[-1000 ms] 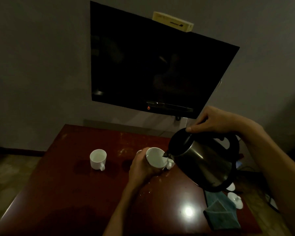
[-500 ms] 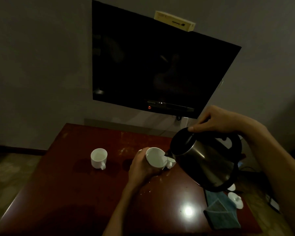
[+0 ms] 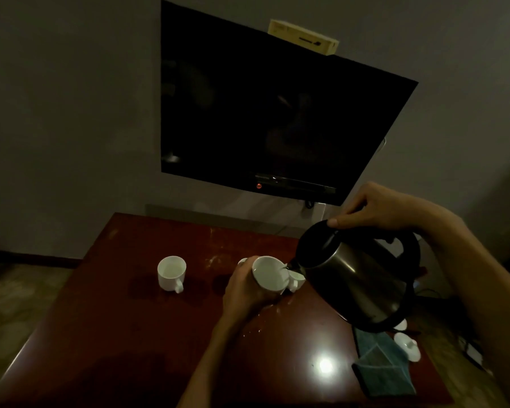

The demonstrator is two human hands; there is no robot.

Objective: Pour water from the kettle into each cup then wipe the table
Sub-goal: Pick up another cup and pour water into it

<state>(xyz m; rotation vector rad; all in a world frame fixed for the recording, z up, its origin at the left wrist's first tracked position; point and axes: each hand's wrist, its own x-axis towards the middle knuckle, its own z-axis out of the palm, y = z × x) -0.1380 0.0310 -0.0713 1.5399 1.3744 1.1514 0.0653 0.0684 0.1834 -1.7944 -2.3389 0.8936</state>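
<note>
Tilting kettle (image 3: 357,278) over left-held cup (image 3: 270,273)

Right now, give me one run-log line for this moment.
step: pouring | right hand: grips tilted kettle | left hand: holds white cup at spout | blue cloth: unused

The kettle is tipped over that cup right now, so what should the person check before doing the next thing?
1. Spout over the cup: ok. The kettle has its spout at the rim of the tilted cup.
2. Cup held firmly: ok. The left hand wraps it.
3. Kettle grip: ok. The right hand holds its top, thumb on the lid.
4. Water level in the cup: cannot tell, too dark.
5. Table dry: not ok. Droplets lie on the table.
6. Wiping cloth within reach: ok. The blue cloth lies at the table's right edge.
</note>
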